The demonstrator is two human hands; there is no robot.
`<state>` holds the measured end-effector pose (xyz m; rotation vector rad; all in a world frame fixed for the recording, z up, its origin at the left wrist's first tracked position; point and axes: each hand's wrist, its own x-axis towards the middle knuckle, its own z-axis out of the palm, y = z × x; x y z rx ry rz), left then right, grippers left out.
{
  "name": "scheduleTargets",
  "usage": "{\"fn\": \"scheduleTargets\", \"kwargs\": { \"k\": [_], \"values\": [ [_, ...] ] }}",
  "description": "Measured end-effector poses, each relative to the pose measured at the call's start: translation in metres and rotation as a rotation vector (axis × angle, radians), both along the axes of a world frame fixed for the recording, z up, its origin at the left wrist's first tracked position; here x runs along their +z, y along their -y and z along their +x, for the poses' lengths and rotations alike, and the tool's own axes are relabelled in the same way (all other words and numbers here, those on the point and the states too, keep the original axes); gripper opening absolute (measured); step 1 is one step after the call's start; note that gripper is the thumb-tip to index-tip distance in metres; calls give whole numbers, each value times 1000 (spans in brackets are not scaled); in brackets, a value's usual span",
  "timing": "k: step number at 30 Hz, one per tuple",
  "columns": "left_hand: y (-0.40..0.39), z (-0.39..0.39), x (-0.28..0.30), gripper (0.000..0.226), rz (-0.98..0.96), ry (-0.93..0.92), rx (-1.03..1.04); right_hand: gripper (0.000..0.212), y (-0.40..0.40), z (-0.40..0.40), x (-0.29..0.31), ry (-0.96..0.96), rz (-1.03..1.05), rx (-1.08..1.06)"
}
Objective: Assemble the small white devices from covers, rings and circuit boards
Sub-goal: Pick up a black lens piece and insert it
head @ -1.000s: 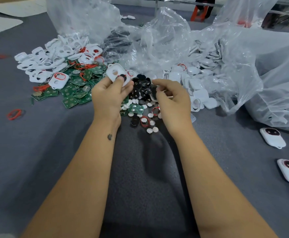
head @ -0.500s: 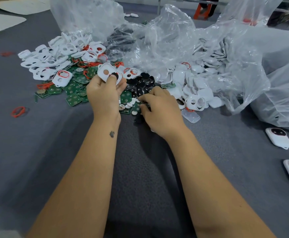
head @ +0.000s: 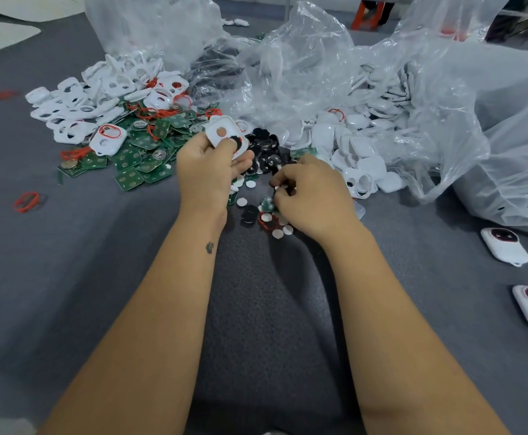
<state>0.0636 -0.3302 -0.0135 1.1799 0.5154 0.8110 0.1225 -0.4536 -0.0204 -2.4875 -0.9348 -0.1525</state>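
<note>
A: What's over on the left?

B: A loose red ring (head: 26, 201) on the grey table (head: 99, 277), then a heap of white covers (head: 77, 111) beside green circuit boards (head: 137, 164).

A: And the hands?

B: The left hand (head: 207, 171) grips a white cover (head: 225, 135), thumb across its face. The right hand (head: 311, 196) is curled down over the small black and white discs (head: 258, 196), pinching something tiny I cannot make out.

A: Further right?

B: Clear plastic bags (head: 413, 98) with more white parts, and two finished devices (head: 504, 246) near the edge.
</note>
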Motion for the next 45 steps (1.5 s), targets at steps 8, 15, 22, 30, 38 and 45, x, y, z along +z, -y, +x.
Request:
{"fn": "scheduleTargets", "kwargs": {
  "k": [8,15,22,30,38,45],
  "values": [
    [7,2,2,23,84,-72,-88,15,0,1,-1,-1,-5,-4],
    [10,4,-2,23,111,-100,-158,21,3,5,0,-65,42,4],
    [12,7,-3,25,100,-138,-189,19,6,8,-4,-57,59,20],
    [13,6,-3,25,117,-133,-209,13,2,5,-2,-185,629,-117],
    [13,5,-4,26,159,-113,-303,19,2,1,8,-688,1011,-12],
    [14,5,-3,23,133,-121,-351,13,6,1,12,-860,1184,26]
  ]
}}
